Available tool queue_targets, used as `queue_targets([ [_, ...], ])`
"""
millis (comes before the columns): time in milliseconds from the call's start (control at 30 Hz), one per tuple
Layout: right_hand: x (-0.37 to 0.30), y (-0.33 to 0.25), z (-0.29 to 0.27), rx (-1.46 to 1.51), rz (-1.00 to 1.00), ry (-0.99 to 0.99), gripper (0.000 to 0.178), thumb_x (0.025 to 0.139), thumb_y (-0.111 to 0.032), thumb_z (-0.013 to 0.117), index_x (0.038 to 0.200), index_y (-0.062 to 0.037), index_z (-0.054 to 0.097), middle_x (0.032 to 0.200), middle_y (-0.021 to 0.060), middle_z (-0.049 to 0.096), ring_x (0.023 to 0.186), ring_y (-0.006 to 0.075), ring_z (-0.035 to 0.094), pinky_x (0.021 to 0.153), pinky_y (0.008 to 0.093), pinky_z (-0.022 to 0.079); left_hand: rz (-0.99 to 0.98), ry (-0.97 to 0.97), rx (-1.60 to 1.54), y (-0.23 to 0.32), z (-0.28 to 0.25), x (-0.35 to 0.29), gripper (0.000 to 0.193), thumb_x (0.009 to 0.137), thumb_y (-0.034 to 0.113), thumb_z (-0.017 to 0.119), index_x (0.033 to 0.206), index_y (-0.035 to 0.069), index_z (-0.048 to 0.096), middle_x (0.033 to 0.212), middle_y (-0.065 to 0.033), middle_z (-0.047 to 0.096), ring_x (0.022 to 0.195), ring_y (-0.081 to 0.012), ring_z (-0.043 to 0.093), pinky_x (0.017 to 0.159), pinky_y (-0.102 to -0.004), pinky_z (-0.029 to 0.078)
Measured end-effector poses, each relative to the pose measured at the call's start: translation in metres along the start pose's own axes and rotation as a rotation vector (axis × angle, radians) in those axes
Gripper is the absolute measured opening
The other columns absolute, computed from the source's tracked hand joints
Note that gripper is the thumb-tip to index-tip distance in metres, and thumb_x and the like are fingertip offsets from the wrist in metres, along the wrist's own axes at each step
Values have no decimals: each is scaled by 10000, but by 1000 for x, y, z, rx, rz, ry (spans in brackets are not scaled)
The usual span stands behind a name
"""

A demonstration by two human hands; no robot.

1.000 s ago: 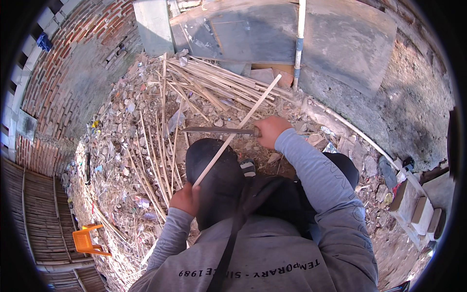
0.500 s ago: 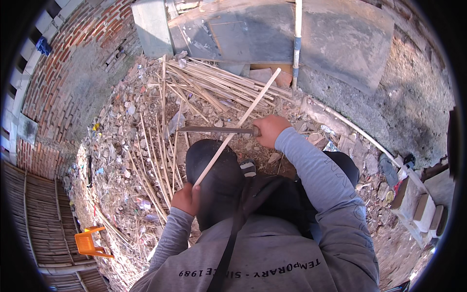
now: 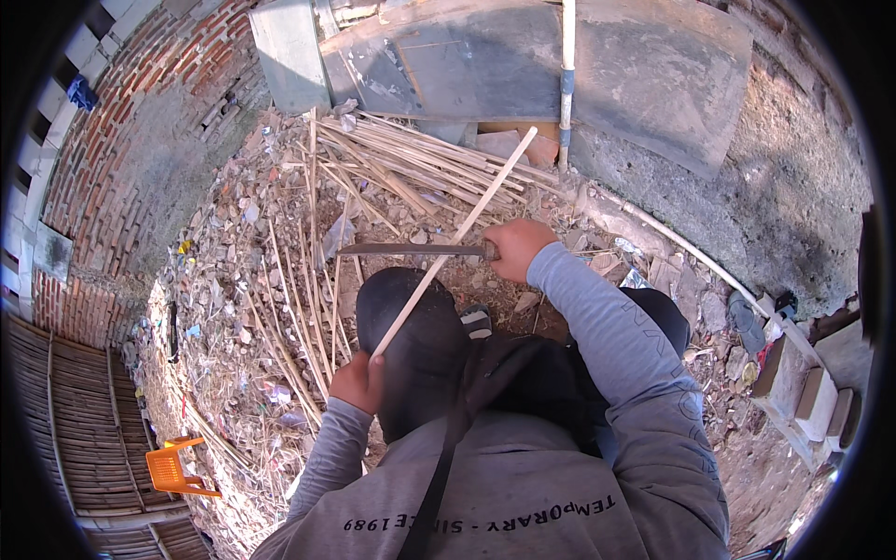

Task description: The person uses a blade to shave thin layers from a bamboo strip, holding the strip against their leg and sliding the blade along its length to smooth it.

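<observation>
My left hand (image 3: 357, 383) is closed round the lower end of a long pale wooden strip (image 3: 485, 199), perhaps split bamboo. The strip slants up and away to the right, passing over my left knee (image 3: 401, 299). In my right hand (image 3: 521, 250) is the handle of a long-bladed knife (image 3: 392, 249), like a machete. Its dark blade points left and lies across the strip at about mid-length, apparently touching it. The fingers of both hands are partly hidden behind what they grip.
A heap of similar strips (image 3: 420, 168) lies on the rubble ahead, with more strips (image 3: 299, 308) to my left. Beyond them lean grey boards (image 3: 467, 70) and an upright pole (image 3: 567, 84). An orange plastic chair (image 3: 177, 465) stands at left, near a brick wall (image 3: 121, 168).
</observation>
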State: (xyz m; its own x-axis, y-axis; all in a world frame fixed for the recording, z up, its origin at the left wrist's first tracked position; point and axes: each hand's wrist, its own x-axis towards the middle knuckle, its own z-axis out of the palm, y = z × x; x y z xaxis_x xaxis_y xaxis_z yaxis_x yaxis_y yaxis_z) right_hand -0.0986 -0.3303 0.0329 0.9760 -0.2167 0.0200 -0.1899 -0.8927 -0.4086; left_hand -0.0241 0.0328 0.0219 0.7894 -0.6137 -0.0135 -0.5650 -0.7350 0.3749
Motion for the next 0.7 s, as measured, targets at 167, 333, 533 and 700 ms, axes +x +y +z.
queue_targets([
  [167,0,0,0,11,-8,13,224,722,-238,685,908,-117,655,819,154,678,823,378,656,731,500,525,-2,9,-5,2,0,0,400,968,374,484,777,24,506,653,-271,583,670,-488,593,608,-550,450],
  [333,1,0,3,28,-5,29,212,729,-245,679,895,-116,653,792,155,673,803,378,655,721,497,524,3,18,-30,-2,2,0,411,967,385,484,771,25,507,652,-270,579,664,-487,588,602,-545,445],
  [533,1,1,4,25,-8,37,216,726,-246,677,892,-111,650,789,164,670,796,385,652,716,502,522,-1,10,-45,-1,1,1,425,967,396,482,763,24,505,650,-268,574,667,-485,587,598,-537,443],
  [700,1,1,5,33,-11,38,216,724,-244,675,886,-105,645,788,167,666,796,389,650,715,505,521,5,15,-51,-3,2,1,427,968,397,482,762,24,505,642,-266,570,658,-484,583,591,-534,438],
])
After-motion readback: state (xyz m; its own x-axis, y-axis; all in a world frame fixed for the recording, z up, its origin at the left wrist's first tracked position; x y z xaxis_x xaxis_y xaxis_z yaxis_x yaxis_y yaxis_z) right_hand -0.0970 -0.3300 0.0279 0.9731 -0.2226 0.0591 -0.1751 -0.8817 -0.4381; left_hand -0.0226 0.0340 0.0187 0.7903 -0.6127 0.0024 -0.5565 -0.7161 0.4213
